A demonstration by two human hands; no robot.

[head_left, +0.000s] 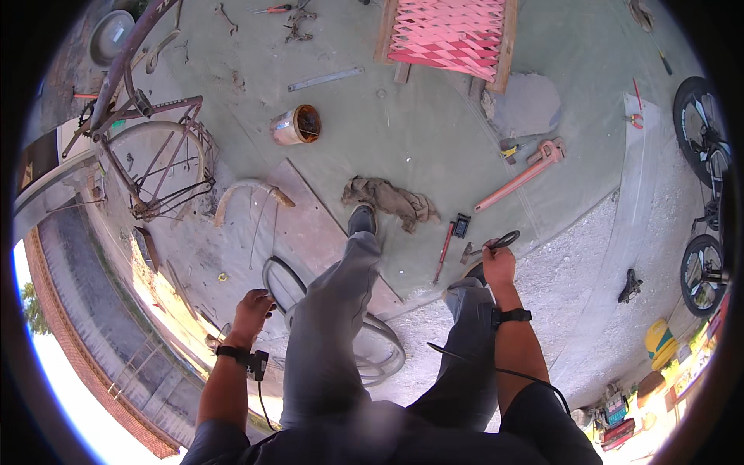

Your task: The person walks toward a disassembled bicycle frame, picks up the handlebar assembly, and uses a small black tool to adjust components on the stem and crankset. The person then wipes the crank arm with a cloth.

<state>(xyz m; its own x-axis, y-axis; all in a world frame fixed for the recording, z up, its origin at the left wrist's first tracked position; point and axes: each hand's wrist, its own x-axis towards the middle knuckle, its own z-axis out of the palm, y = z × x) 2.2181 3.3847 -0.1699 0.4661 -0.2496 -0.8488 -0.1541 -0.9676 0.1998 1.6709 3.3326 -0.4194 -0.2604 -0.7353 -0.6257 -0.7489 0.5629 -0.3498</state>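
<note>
My right hand [498, 263] is closed around a black, bent loop [508, 239] of rubber-like material, above my right shoe. My left hand [252, 314] is out beside my left knee, its fingers curled together; whatever they pinch is too small to make out. Close to it, a grey bicycle tyre or hose [394, 345] lies on the ground in loops, partly hidden behind my left leg. Just left of my right hand are a hammer [444, 252] with a red handle and a small black box-like device [462, 225]. A crumpled brown cloth [391, 201] touches my left shoe.
A rusty bicycle frame [167, 147] with a wheel stands at the left. A red pipe wrench [527, 174], a stained bucket [296, 125], a flat metal bar [325, 79] and a pink woven seat [446, 35] lie ahead. Another bicycle [701, 194] is at the far right.
</note>
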